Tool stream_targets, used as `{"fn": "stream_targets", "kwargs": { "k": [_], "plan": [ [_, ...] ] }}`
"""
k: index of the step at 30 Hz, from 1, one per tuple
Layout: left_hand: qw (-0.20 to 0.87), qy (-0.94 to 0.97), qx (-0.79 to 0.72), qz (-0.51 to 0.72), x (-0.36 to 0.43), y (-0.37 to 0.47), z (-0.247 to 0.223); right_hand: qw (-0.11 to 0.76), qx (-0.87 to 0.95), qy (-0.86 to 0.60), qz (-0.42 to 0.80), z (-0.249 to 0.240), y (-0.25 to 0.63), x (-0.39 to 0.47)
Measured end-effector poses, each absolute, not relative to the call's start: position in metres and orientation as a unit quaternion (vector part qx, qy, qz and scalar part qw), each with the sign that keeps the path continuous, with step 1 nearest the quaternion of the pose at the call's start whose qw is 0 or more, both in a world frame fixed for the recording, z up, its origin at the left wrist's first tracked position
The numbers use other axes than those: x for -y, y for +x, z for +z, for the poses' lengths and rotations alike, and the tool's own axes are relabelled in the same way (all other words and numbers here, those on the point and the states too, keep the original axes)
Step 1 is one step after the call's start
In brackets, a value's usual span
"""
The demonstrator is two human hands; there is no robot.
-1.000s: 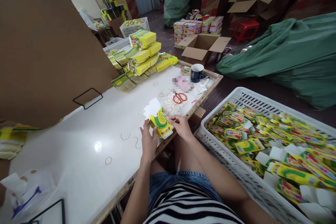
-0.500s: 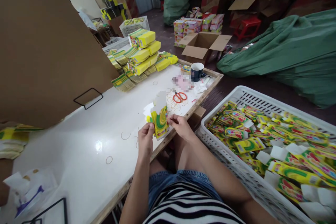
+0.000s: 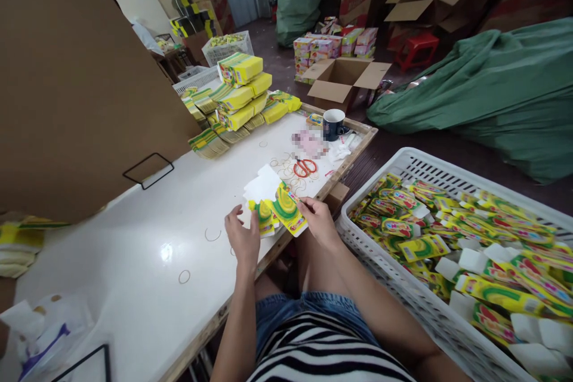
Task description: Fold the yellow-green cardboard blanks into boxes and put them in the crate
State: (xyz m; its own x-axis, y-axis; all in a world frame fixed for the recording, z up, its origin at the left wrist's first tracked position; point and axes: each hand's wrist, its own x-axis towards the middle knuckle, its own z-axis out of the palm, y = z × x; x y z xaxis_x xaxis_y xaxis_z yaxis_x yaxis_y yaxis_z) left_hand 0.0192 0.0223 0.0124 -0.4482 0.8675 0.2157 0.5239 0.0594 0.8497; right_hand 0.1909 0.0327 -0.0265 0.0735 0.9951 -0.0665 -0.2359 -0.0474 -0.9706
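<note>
My right hand (image 3: 321, 224) pinches a yellow and green printed carton (image 3: 287, 208) by its right edge; its white flap points up and to the left. Under and beside it, more flat cartons (image 3: 264, 218) of the same print lie at the table's near edge. Left of these, my left hand (image 3: 244, 237) holds nothing, its thumb and fingers apart and curved. Beyond the cartons are red-handled scissors (image 3: 305, 168) and scattered rubber bands (image 3: 281, 164). To my right, a white plastic basket (image 3: 403, 158) is filled with folded cartons (image 3: 425, 248).
Bundled yellow cartons (image 3: 242, 95) are stacked at the table's far end. A dark mug (image 3: 332, 126) stands by the far right corner. An open cardboard box (image 3: 333, 92) and a green sack (image 3: 492, 89) are on the floor. A brown board (image 3: 89, 83) rises on the left.
My left hand has let go of the carton and moved slightly left, its fingers spreading. The carton in my right hand has shifted right and tilted, uncovering more cartons beneath.
</note>
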Motion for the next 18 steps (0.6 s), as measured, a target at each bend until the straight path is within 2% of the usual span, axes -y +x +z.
{"fn": "stream_targets", "kwargs": {
  "k": [4, 7, 13, 18],
  "plan": [
    [0.491, 0.512, -0.495, 0.502, -0.011, 0.032, 0.015, 0.605, 0.326, -0.42, 0.592, -0.01, 0.185, -0.013],
    [0.608, 0.464, -0.401, 0.504, -0.005, 0.044, 0.019, 0.599, 0.326, -0.405, 0.609, -0.002, 0.182, 0.0],
    [0.621, 0.428, -0.408, 0.515, -0.002, 0.055, 0.024, 0.551, 0.409, -0.477, 0.548, 0.005, 0.193, 0.014],
    [0.534, 0.415, -0.495, 0.545, -0.001, 0.058, 0.022, 0.534, 0.466, -0.499, 0.499, 0.012, 0.19, 0.021]
  ]
}}
